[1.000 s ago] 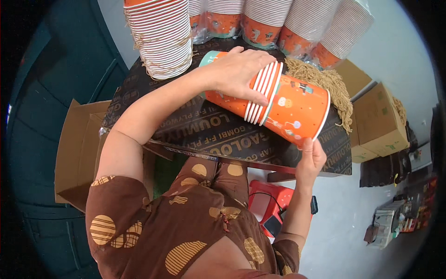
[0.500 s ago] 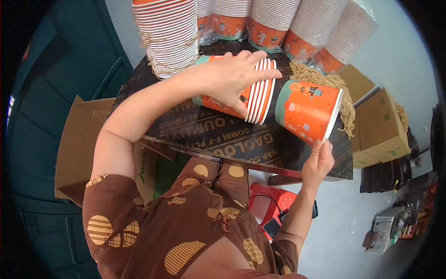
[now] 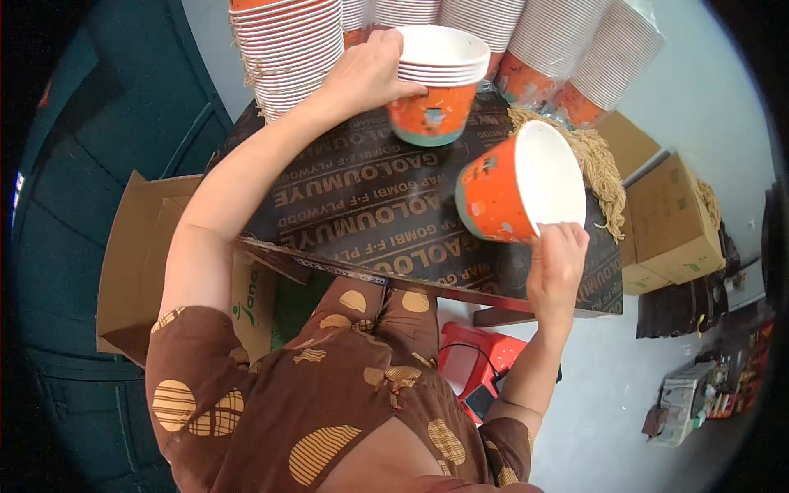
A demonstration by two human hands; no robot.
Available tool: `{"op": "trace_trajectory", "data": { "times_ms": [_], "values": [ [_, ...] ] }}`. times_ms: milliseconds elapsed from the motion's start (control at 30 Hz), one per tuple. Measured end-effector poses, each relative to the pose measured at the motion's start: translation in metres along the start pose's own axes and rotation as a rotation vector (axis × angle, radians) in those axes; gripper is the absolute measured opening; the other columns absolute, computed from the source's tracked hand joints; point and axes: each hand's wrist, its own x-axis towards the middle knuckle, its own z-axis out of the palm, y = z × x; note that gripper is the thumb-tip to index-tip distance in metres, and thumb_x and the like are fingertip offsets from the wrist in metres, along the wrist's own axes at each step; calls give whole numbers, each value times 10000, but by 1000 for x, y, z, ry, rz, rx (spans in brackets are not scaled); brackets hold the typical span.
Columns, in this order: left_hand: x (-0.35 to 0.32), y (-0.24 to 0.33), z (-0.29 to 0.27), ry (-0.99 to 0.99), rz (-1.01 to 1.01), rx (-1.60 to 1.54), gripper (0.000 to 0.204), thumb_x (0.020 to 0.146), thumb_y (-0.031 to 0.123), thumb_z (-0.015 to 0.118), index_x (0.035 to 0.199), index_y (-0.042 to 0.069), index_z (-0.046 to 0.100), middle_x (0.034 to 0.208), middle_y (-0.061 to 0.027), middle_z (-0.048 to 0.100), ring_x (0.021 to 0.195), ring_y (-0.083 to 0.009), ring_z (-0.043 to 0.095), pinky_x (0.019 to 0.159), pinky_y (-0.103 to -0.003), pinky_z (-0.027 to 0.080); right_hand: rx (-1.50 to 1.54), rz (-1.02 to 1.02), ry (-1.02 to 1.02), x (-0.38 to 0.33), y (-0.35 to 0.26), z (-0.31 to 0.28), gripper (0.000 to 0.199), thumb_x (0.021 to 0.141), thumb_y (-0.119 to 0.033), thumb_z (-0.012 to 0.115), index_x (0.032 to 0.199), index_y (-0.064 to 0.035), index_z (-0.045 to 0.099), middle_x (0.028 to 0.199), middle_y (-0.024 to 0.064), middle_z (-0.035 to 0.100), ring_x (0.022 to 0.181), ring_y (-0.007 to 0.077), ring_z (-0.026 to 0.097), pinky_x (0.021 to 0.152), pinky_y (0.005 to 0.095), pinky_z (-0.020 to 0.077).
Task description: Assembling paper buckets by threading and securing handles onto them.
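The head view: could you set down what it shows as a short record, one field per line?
Left hand: grips an upright short stack of nested orange cups
Right hand: pinches the rim of a single orange cup, tilted, mouth to the right
Work surface: dark table with printed lettering
Back of table: tall stacks of white-rimmed cups
Table's right side: tan strings
Left of table: open cardboard box

The upright cup stack (image 3: 431, 117) (its print blurred) hides the lower part of a rear stack (image 3: 408, 11).
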Motion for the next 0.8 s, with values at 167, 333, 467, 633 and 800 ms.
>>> {"op": "trace_trajectory", "data": {
  "times_ms": [167,333,467,633,800],
  "values": [
    [0,-23,39,26,-95,-38,299,821,230,681,913,-10,529,946,-204,618,832,-410,625,708,-465,517,50,-135,-67,27,-10,21,142,750,-3,600,881,-53,584,780,75,570,819,257,567,845,410,367],
    [-6,-38,70,21,-61,-355,208,838,156,664,900,10,528,770,-171,631,718,-306,642,649,-389,494,218,-221,-15,42,-16,49,200,732,12,622,919,-54,598,828,62,570,863,268,551,835,406,376],
    [-11,-33,71,30,-114,-488,167,904,133,573,994,-6,598,862,-132,672,807,-242,655,724,-343,505,340,-179,82,48,-20,71,429,711,88,630,1119,-46,607,1252,192,507,1192,381,476,1006,465,368],
    [-22,-16,30,60,-76,-640,259,976,163,473,1038,-21,644,967,-103,683,863,-182,645,788,-295,501,339,-62,253,38,-10,71,476,796,107,541,1252,-26,526,1355,241,436,1304,408,399,1068,454,346],
    [-61,5,-32,-334,126,-812,388,901,339,557,1111,22,633,1098,-118,646,1065,-212,592,989,-363,427,524,419,133,37,24,70,447,887,63,483,1327,-10,458,1214,190,564,1105,276,569,933,365,461]
  ]
}}
